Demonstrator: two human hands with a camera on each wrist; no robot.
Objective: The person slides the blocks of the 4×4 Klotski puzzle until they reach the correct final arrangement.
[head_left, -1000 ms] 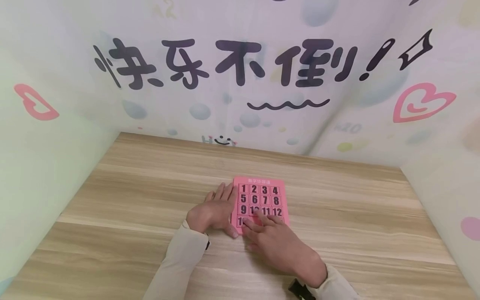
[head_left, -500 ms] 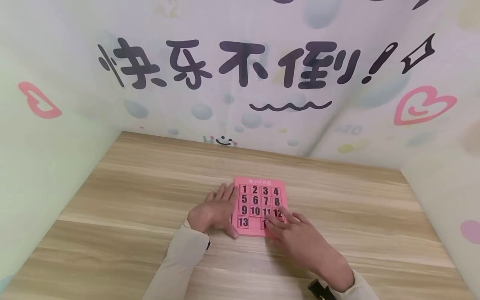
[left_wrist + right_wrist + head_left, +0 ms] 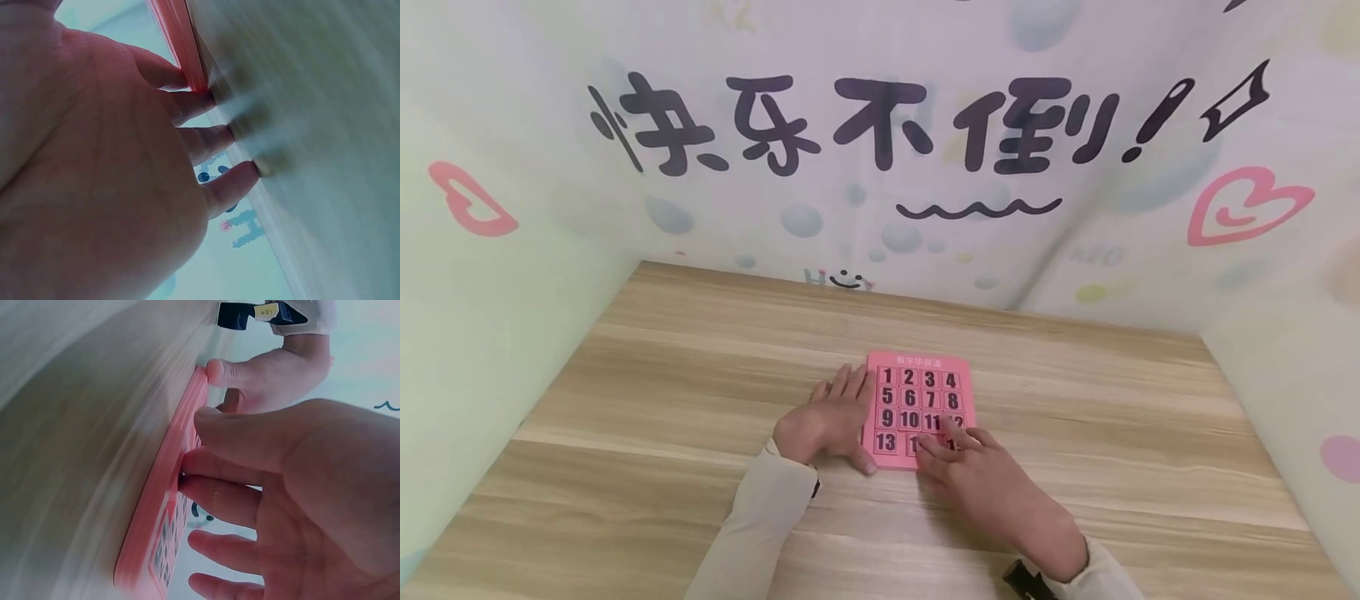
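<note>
A pink sliding number puzzle (image 3: 967, 387) lies flat on the table, its rows running from 1 at the top left. My left hand (image 3: 832, 423) steadies its left side with spread fingers; the thumb reaches the lower left corner. In the left wrist view the fingertips (image 3: 230, 132) touch down beside the puzzle's edge (image 3: 181, 44). My right hand (image 3: 996, 492) lies over the lower right corner, fingertips pressing a bottom-row tile (image 3: 913, 445) whose first digit, 1, shows. A gap separates it from tile 13 (image 3: 886, 442). The right wrist view shows the right thumb (image 3: 215, 428) near the puzzle's edge.
The wood-grain table (image 3: 685, 375) extends around the puzzle on every side. Printed white cloth walls (image 3: 820, 183) with black characters and hearts stand behind and at both sides. A black wrist strap (image 3: 1028, 581) shows at the right sleeve.
The right hand moved right across the bottom row, then back left a little. Under its fingertips a tile has slid left, narrowing the gap beside 13. The left hand stays put.
</note>
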